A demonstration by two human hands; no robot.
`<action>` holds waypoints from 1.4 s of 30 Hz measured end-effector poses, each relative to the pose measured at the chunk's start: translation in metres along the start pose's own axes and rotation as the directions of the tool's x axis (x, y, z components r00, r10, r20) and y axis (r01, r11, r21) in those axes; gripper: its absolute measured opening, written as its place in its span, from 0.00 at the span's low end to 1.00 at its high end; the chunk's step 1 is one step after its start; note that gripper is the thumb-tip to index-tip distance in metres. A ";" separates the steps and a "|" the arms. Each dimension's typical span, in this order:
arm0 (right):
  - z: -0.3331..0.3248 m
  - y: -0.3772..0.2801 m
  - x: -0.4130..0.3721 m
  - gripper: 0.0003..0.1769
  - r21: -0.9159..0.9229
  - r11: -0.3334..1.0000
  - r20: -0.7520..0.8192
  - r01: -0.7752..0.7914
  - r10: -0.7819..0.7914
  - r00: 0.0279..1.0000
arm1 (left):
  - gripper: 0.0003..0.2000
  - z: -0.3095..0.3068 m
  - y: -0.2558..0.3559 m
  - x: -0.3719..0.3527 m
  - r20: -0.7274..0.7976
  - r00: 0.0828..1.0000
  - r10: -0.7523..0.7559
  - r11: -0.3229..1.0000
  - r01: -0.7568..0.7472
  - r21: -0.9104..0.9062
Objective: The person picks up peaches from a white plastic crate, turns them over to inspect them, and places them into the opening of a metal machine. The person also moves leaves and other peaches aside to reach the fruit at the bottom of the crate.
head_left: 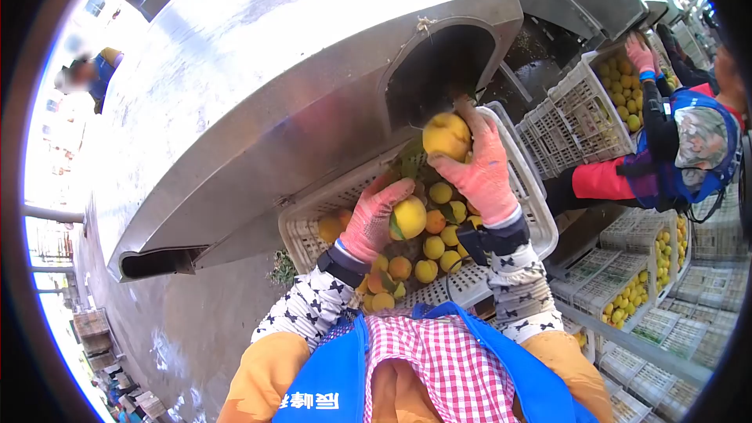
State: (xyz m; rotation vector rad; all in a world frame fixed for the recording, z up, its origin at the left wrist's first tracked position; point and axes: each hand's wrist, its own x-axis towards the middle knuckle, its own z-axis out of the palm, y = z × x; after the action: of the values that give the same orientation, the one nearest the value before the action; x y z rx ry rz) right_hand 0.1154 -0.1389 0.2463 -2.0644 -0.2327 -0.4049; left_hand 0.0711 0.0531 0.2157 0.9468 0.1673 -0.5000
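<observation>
My right hand (pixel 482 168), in a pink glove, grips a large yellow peach (pixel 446 136) above the crate, near the dark opening of the metal machine. Lower and to the left, my left hand (pixel 370 223), also gloved in pink, has its fingers around a yellow peach (pixel 408 218) with a green leaf on it. Beneath both hands is a white plastic crate (pixel 540 223) holding several yellow and orange peaches, some with leaves.
The metal machine (pixel 313 94) curves over the crate's far side. At the right, a co-worker (pixel 689 141) in pink gloves touches a tilted crate (pixel 576 121) of peaches. More filled crates (pixel 619 266) stand at lower right. Another person (pixel 100 74) is at upper left.
</observation>
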 end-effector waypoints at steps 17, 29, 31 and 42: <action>0.038 -0.010 0.065 0.33 -0.130 0.974 -0.244 0.187 -0.215 0.946 | 0.17 -0.050 -0.025 0.004 -0.027 0.996 -0.081 0.666 0.034 -0.745; 0.032 -0.014 -0.055 0.42 0.257 0.943 0.317 -0.212 0.125 0.940 | 0.22 -0.025 -0.014 0.003 0.136 0.987 0.090 0.820 0.005 -0.572; 0.031 -0.024 -0.056 0.44 0.014 0.998 0.222 -0.057 0.053 0.974 | 0.22 -0.031 -0.018 -0.001 0.234 0.854 0.466 0.532 -0.481 0.697; 0.038 0.021 0.026 0.47 -0.351 0.936 -0.082 0.031 -0.063 0.995 | 0.21 -0.064 -0.017 -0.035 -0.281 0.959 -0.036 0.909 -0.085 -0.407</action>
State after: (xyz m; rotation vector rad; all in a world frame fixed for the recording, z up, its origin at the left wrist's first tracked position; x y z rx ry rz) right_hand 0.1535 -0.1163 0.2212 -2.3844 -0.1628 -0.6055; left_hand 0.0378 0.1082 0.1787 0.5936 0.5022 -0.2844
